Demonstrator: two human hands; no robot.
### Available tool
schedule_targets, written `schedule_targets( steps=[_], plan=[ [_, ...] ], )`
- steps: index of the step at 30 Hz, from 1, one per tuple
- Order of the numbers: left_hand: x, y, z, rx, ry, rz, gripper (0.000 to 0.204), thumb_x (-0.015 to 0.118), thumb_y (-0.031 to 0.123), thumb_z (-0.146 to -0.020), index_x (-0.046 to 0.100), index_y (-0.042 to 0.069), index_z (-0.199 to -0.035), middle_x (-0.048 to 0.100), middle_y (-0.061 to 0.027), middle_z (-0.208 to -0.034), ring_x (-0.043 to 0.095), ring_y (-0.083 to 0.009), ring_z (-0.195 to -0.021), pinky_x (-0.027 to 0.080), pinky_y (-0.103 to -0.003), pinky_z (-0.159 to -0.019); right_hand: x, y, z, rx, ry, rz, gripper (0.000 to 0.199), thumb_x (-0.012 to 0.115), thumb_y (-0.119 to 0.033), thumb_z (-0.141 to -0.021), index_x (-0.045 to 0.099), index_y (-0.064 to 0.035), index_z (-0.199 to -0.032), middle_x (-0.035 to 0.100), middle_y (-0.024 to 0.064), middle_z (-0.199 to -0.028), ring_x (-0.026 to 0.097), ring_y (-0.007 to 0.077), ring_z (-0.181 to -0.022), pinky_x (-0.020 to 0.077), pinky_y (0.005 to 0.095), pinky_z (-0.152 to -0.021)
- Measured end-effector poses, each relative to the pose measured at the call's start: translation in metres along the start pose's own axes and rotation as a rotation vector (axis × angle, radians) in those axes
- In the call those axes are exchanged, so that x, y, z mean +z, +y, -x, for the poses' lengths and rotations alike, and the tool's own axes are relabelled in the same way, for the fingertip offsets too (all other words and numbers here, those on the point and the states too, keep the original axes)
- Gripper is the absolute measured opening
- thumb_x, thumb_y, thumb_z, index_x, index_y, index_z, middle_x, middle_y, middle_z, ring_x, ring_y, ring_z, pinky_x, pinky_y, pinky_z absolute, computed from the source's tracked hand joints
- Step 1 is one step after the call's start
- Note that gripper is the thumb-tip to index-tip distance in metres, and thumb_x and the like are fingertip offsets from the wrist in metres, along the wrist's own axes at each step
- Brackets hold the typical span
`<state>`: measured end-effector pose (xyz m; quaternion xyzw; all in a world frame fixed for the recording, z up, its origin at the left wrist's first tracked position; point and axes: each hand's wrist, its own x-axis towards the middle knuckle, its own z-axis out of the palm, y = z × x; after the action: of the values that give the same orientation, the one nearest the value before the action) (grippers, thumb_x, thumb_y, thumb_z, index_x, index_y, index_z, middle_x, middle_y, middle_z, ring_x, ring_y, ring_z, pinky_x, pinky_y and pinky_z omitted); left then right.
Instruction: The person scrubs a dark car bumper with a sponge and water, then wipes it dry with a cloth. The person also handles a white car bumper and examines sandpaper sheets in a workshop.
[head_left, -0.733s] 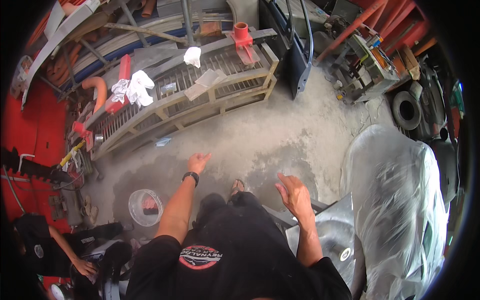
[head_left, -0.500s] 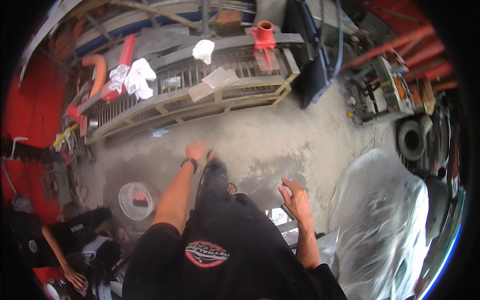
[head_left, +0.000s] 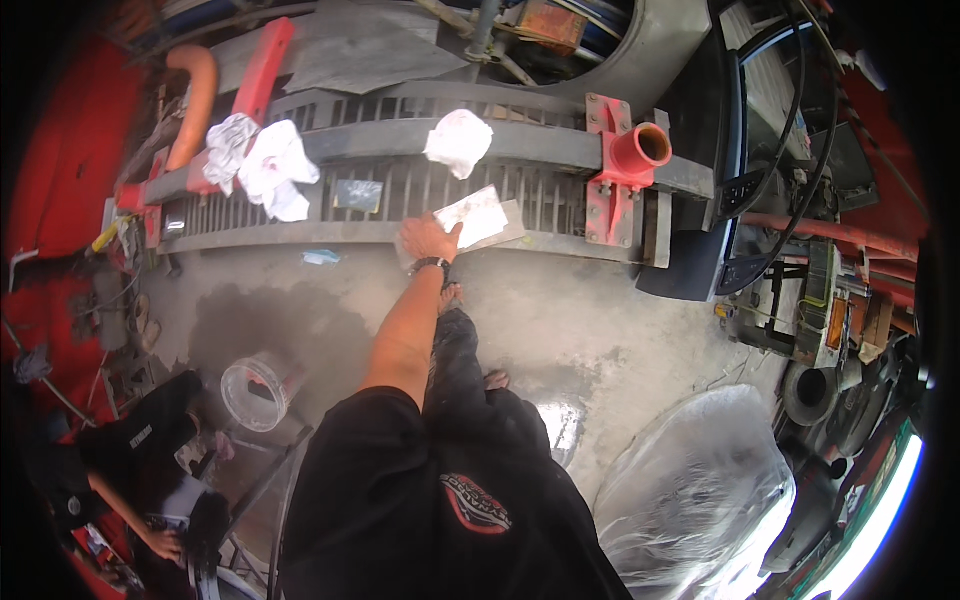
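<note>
My left hand (head_left: 428,241), with a dark watch on its wrist, reaches out to the slatted metal rack. Its thumb and fingers are closed on the left edge of a pale rectangular sheet (head_left: 474,217), which looks bright and tilted. Beneath and to the right of it lies a tan sheet (head_left: 509,228) on the slats. What the sheets are made of I cannot make out. A crumpled white cloth (head_left: 459,143) rests just beyond them, and a small grey rectangular piece (head_left: 358,195) lies to the left. My right hand is out of view.
The metal rack (head_left: 390,232) spans the front, with a red pipe bracket (head_left: 622,165) at its right and crumpled white cloths (head_left: 273,165) at its left. A clear bucket (head_left: 255,393) stands on the floor. Plastic sheeting (head_left: 705,490) lies at right; a person (head_left: 130,450) crouches at left.
I have come closer to the rack. My left hand has moved forward from above the floor to the pale sheet and taken hold of it. My right hand has left the view.
</note>
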<state>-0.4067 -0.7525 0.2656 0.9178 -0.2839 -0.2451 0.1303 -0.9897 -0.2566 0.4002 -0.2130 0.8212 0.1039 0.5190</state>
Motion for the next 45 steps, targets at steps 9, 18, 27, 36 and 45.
schedule_targets(
  steps=[9,18,27,36,45],
  plan=[
    [0.031,0.004,-0.027,0.058,0.025,-0.081,0.05,0.087,0.032,-0.07,0.067,0.018,-0.114,0.046,-0.0106,-0.131,0.039,-0.0327,-0.125,0.034,-0.05,-0.099,-0.1,-0.177,-0.046,-0.339,0.06,-0.048,0.043,0.067,-0.031,-0.097,0.065,0.0072,-0.116,0.074,0.0136,-0.09,0.07,0.0184,-0.082,0.0564,0.0313,-0.079],
    [0.035,0.009,-0.016,0.068,0.162,-0.016,0.048,0.089,0.029,-0.064,0.068,0.013,-0.104,0.053,-0.0067,-0.125,0.048,-0.0288,-0.117,0.038,-0.049,-0.095,-0.196,-0.425,-0.088,-1.002,0.168,0.614,0.035,0.067,-0.025,-0.094,0.069,0.0035,-0.114,0.072,0.0206,-0.086,0.072,0.0299,-0.08,0.0559,0.0369,-0.072],
    [0.034,-0.002,0.124,0.007,0.382,0.996,0.021,0.08,0.005,-0.083,0.064,0.009,-0.096,0.059,0.0057,-0.077,0.052,-0.0037,-0.069,0.048,-0.022,-0.066,-0.145,-0.593,-0.046,-1.677,-0.089,1.117,0.04,0.071,-0.024,-0.09,0.062,0.0006,-0.121,0.066,0.0233,-0.11,0.065,0.041,-0.1,0.0528,0.0454,-0.087],
    [-0.04,0.021,0.425,-0.273,0.582,1.38,0.015,0.067,0.013,-0.097,0.067,0.003,-0.109,0.069,0.0026,-0.096,0.061,-0.0053,-0.088,0.051,-0.024,-0.077,-0.002,-0.559,0.119,-2.374,-0.866,1.709,0.118,0.086,-0.044,-0.07,0.018,-0.0045,-0.158,0.014,0.0292,-0.161,0.015,0.048,-0.149,0.0137,0.0718,-0.113],
    [0.054,0.013,0.638,-0.675,1.4,1.515,0.013,0.068,0.011,-0.096,0.068,0.001,-0.103,0.071,-0.0009,-0.094,0.062,-0.0067,-0.084,0.051,-0.025,-0.074,0.027,-0.44,0.106,-2.309,-1.414,1.456,0.066,0.064,-0.038,-0.095,0.043,0.0004,-0.144,0.041,0.0277,-0.147,0.041,0.0455,-0.137,0.0292,0.0622,-0.112]
  ],
)
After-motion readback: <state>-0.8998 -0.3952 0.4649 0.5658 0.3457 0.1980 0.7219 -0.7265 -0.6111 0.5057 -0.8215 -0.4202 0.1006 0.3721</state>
